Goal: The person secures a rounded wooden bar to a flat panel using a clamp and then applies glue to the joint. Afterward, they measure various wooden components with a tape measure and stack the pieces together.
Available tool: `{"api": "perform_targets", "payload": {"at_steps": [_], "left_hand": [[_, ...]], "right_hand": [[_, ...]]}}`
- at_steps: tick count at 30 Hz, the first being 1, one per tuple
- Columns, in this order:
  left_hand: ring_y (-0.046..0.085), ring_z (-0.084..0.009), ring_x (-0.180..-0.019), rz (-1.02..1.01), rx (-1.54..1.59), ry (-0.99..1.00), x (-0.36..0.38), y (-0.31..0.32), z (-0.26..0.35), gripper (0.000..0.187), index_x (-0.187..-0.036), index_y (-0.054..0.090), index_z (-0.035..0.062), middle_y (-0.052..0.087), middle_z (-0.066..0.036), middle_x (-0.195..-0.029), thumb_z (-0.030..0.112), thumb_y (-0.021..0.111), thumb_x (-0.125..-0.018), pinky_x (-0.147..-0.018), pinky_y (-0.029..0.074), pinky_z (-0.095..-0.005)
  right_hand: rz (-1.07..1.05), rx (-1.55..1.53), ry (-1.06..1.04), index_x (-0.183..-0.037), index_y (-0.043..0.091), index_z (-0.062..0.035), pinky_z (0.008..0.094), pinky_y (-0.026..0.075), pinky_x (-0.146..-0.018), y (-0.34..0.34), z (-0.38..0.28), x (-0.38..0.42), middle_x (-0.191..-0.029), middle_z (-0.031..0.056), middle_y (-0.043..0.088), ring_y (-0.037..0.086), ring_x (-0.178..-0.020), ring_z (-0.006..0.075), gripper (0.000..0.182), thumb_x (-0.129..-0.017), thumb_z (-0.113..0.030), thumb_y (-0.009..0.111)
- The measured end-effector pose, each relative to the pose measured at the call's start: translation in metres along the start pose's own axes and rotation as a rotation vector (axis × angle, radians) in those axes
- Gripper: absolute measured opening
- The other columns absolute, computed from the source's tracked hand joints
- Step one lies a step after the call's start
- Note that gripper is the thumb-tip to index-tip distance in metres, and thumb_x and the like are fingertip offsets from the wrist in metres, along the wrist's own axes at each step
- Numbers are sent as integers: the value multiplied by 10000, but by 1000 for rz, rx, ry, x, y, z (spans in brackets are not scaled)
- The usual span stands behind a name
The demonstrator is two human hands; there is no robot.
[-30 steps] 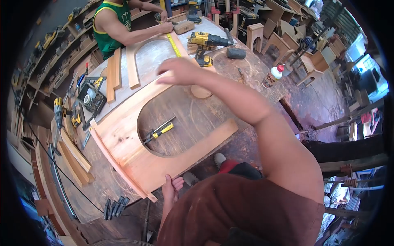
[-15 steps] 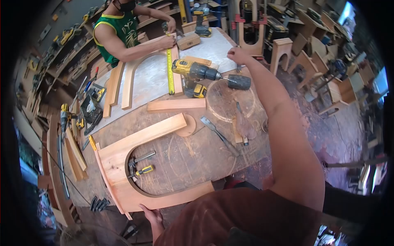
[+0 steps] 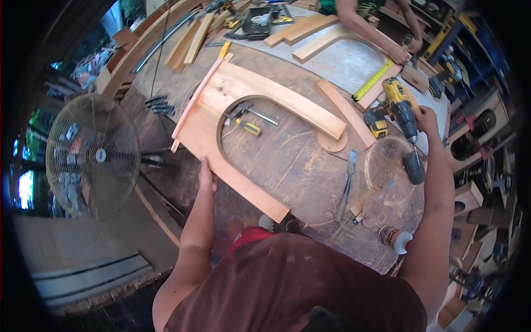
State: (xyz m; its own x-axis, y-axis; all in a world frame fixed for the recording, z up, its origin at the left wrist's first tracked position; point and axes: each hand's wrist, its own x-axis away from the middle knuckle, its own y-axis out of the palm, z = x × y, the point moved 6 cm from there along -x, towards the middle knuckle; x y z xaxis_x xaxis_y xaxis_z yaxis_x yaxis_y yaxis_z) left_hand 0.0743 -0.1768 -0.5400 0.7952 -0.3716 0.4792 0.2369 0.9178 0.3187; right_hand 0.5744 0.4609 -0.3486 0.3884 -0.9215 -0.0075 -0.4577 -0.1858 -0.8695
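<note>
While left hand (image 3: 207, 176) touches panel (image 3: 206, 115), right hand (image 3: 426, 119) is beside drill (image 3: 399, 105).

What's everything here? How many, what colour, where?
Bench: 1, brown, centre
Arched board: 1, tan, on bench
Drills: at least 2, yellow-black, right
Screwdriver: 1, yellow, inside arch
Metal tool: 1, grey, beside screwdriver
Chisel: 1, grey, bench
Mallet: 1, black, right
Tape measure: 1, yellow, far side
Bottle: 1, brown-white, right
Fan: 1, grey, left
Boards: several, tan, far side
Coworker: 1, green top, far side
Left hand: 1, bare, at board edge
Right hand: 1, bare, by drill
</note>
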Motion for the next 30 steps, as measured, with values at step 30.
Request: {"api": "perform_targets", "payload": {"at_steps": [30], "left_hand": [[584,-198,-1085,-1716,-231,-413,756,455,-372,533,-1437,396,-14,594,-124,-1170,244,558,-1000,-967,466,-342]], "right_hand": [[247,-905,343,-1316,509,12,322,493,-893,-133,244,692,-1139,112,654,614,-1017,149,450,-935,-180,653]]}}
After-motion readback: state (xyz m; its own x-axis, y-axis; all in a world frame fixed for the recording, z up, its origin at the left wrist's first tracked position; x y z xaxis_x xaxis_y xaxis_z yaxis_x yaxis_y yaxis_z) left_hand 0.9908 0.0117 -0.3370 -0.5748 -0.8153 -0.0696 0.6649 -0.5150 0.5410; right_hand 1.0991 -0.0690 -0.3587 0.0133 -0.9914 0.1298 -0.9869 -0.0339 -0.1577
